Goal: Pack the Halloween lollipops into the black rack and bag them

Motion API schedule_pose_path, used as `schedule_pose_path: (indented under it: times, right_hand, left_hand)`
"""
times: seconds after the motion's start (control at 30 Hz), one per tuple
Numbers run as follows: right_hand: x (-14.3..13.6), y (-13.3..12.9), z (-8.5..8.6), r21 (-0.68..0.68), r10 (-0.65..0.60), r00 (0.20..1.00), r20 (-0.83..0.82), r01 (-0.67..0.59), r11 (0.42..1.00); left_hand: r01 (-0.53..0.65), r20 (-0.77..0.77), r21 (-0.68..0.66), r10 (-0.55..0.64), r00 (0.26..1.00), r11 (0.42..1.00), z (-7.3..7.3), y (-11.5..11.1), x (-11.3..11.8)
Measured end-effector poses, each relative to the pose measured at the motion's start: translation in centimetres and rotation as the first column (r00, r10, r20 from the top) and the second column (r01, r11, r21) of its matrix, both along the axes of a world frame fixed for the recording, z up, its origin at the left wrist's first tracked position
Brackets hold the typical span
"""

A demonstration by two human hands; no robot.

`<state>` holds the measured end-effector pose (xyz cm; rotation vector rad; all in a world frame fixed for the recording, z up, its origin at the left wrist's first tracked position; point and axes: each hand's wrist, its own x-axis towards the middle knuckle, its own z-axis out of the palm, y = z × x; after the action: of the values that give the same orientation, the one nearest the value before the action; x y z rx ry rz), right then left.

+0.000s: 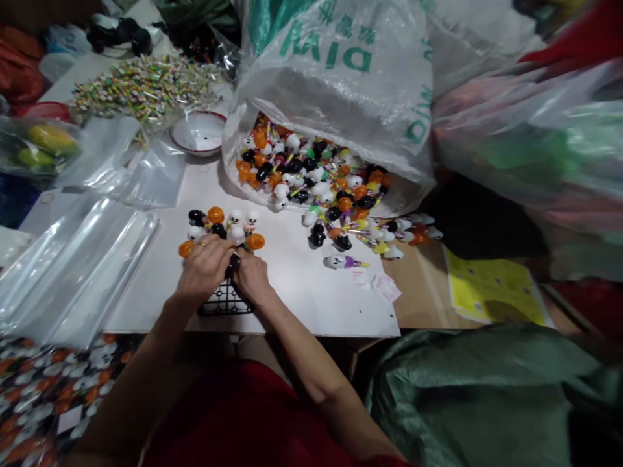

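My left hand and my right hand are close together over a black grid rack on the white board. Between their fingertips is a small black piece, which both hands grip. Several figure-topped sticks stand in the rack's far part, with orange pumpkin heads, white ghost heads and black heads. The fingers of both hands are bent, and the left one partly covers the rack. What lies beneath the fingers is hidden.
A woven sack spills many figure-topped pieces onto the board. Plastic bags lie at the left, a bowl behind. One ghost piece, paper slips and yellow sheets are at the right.
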<state>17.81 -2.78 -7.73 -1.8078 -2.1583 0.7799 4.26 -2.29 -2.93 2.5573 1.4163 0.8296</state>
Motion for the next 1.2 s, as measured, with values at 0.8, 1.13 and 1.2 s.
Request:
schedule_pose_path:
  times: [0.8, 1.13, 1.2]
  right_hand:
    - [11.8, 0.8, 1.1, 0.075, -0.311, 0.769, -0.559, 0.420, 0.904]
    - [3.0, -0.4, -2.1, 0.200, -0.079, 0.747, -0.661, 0.276, 0.940]
    - [2.6, -0.5, -2.4, 0.178, -0.070, 0.728, -0.682, 0.258, 0.950]
  left_hand:
    - [-0.051, 0.005, 0.158, 0.051, 0.999, 0.986, -0.6, 1.0, 1.6]
    - [0.025, -0.195, 0.135, 0.002, 0.981, 0.991, 0.0, 0.1, 1.6]
    - [-0.015, -0.181, 0.177, 0.048, 0.982, 0.984, -0.7, 0.0, 1.8]
